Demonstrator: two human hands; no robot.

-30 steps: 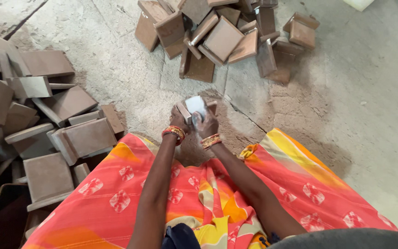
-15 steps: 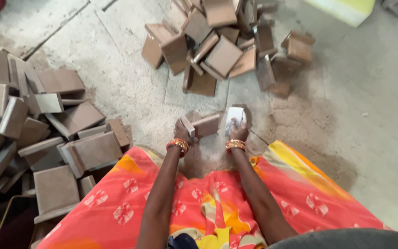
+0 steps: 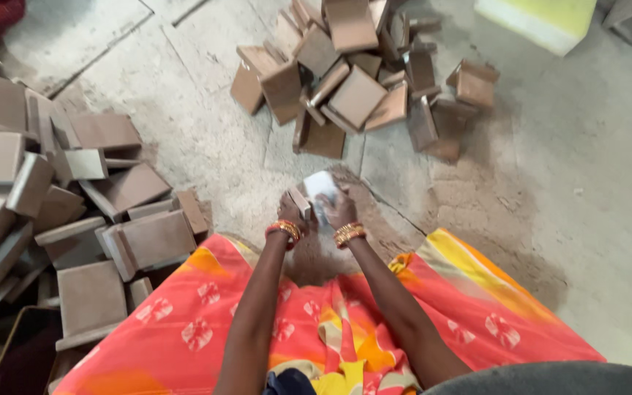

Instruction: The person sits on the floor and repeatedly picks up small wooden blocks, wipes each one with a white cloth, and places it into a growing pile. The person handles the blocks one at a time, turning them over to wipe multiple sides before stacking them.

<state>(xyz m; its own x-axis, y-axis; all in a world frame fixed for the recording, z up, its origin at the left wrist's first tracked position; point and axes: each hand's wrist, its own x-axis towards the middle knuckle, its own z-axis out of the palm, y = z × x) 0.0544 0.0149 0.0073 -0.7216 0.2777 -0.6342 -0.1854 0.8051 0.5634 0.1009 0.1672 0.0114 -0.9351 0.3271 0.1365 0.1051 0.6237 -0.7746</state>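
Note:
My left hand point(image 3: 289, 213) and my right hand point(image 3: 339, 211) meet over the dusty floor in front of my knees. The left hand grips a small brown wooden block point(image 3: 301, 201). The right hand presses a pale sheet, like sandpaper point(image 3: 320, 187), against that block. Both wrists carry gold and red bangles. An orange and pink patterned cloth point(image 3: 184, 322) covers my lap below the arms.
A heap of brown L-shaped wooden pieces point(image 3: 352, 80) lies ahead on the concrete floor. A bigger pile of the same pieces point(image 3: 74, 197) fills the left side. Brown sawdust point(image 3: 477, 197) spreads to the right. A yellow-green block point(image 3: 535, 18) sits at top right.
The hands were joined, then parted with the pale sheet lifted in the right hand. Now they are together again with the sheet on the block. The view has shifted slightly.

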